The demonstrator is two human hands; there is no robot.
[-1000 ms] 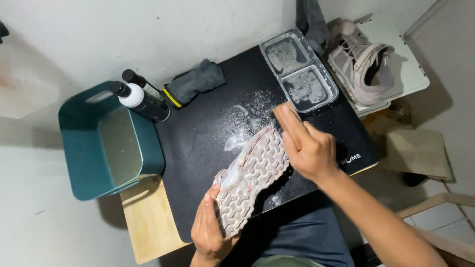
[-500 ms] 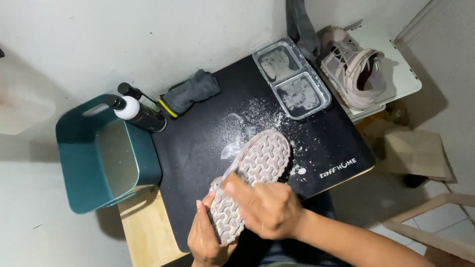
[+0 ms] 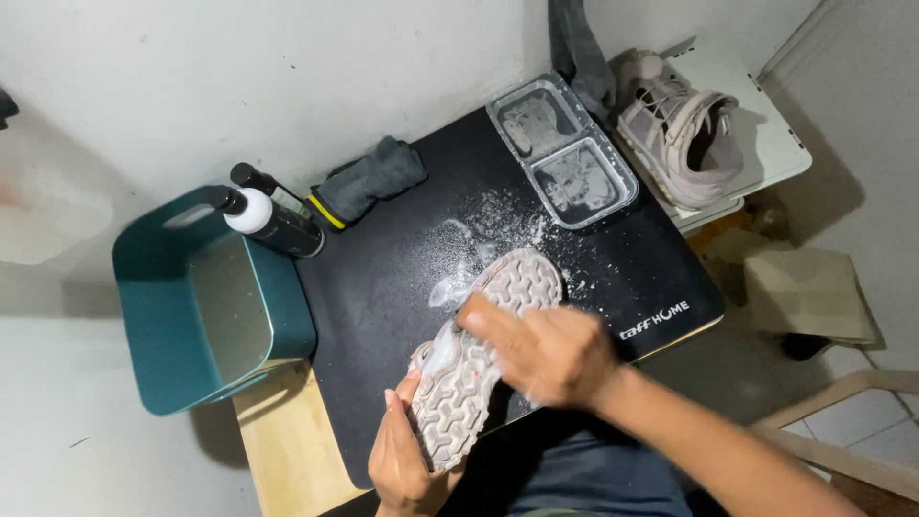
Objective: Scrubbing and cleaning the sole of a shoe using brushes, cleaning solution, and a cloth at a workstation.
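Observation:
A grey shoe (image 3: 483,359) lies sole up on a black mat (image 3: 402,287), its tread wet and foamy. My left hand (image 3: 402,460) grips the shoe's near end from below. My right hand (image 3: 546,349) lies closed over the middle of the sole; whatever it holds is hidden under the fingers. White foam (image 3: 479,239) is spattered on the mat beyond the shoe's far end.
A teal tub of water (image 3: 206,306) stands to the left, with a black pump bottle (image 3: 268,220) and a folded dark cloth (image 3: 369,177) beside it. A clear two-part tray (image 3: 565,153) sits at the mat's far corner. A second shoe (image 3: 680,129) rests on a white stool.
My right hand slid from the shoe's far end down to its near end, then back up to the middle of the sole. The left hand kept its grip.

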